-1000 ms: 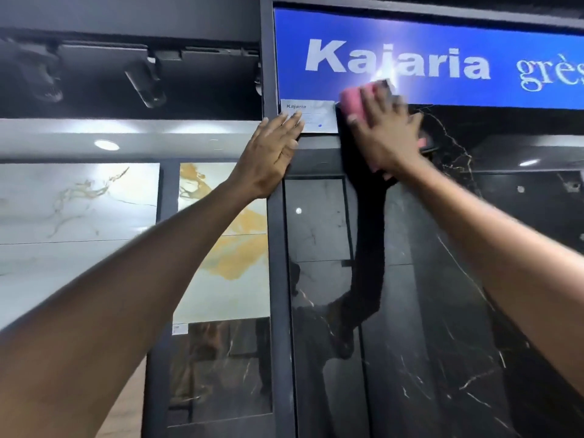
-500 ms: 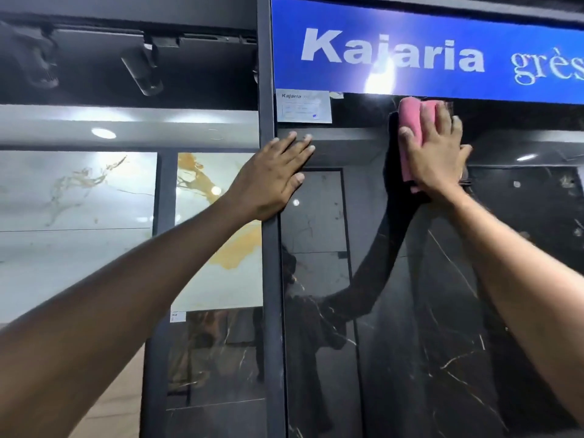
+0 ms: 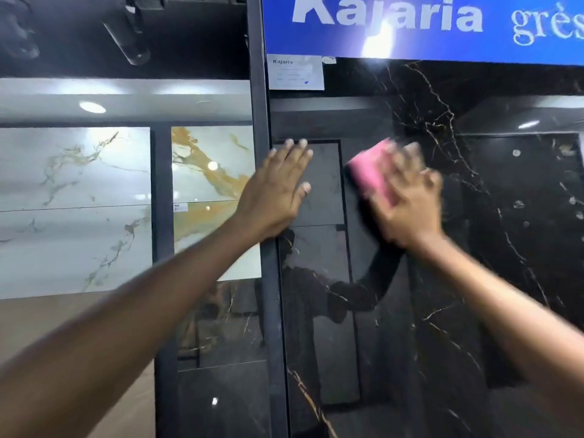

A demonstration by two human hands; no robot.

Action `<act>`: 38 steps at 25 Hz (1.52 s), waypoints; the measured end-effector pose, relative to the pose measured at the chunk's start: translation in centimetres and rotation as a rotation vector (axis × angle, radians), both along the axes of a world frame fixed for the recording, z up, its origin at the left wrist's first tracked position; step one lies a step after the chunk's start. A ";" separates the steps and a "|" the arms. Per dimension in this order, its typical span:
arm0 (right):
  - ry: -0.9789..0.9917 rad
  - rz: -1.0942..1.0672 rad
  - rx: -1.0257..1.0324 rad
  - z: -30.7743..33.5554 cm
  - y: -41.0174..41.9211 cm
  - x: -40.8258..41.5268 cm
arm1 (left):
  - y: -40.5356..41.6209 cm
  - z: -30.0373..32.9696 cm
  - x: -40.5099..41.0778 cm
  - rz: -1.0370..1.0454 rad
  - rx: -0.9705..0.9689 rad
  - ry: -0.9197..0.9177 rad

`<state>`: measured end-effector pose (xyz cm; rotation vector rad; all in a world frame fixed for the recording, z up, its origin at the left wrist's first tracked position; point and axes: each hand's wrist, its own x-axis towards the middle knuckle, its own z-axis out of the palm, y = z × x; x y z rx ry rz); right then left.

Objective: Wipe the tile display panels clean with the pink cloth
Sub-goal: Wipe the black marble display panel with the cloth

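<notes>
Right hand (image 3: 407, 200) presses pink cloth (image 3: 373, 172) flat on black panel (image 3: 474, 248), fingers blurred. Left hand (image 3: 275, 191) spread flat, touching panel's left edge.

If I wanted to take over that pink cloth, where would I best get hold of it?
Probably by its upper-left end. The pink cloth is pressed against the black marble panel under the right hand, which covers its lower right. Only the upper-left part sticks out, so come from the left, past the left hand resting flat at the frame. Blur hides its folds.
</notes>
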<state>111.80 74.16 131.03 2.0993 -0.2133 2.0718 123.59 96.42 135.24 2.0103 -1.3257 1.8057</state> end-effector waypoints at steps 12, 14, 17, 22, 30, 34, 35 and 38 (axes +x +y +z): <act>0.358 0.049 -0.674 -18.0 6.1 2.2 | 0.1 -2.8 -0.1 0.074 -0.021 -0.048; 0.105 0.045 -0.271 -10.7 0.7 0.9 | -0.5 -6.3 -0.8 -0.006 -0.042 -0.005; -0.148 0.049 0.414 -1.8 -6.2 -2.8 | -1.0 -11.0 -0.4 0.051 -0.031 -0.084; 0.081 0.127 -0.121 -19.0 4.1 2.4 | -1.3 -11.2 0.1 0.110 -0.058 -0.119; 0.052 0.066 -0.060 -14.8 -2.1 -1.1 | -1.6 -16.6 -1.4 0.039 -0.052 -0.036; -0.227 0.081 0.368 -12.7 -4.7 -1.5 | -1.7 -20.3 -0.5 0.166 -0.005 -0.140; -0.186 0.071 0.251 -16.4 -2.8 -0.5 | -1.7 -20.1 -0.4 0.180 -0.014 -0.136; 0.377 0.051 -0.479 -34.8 6.0 1.2 | -1.8 -20.2 -0.9 0.171 -0.022 -0.133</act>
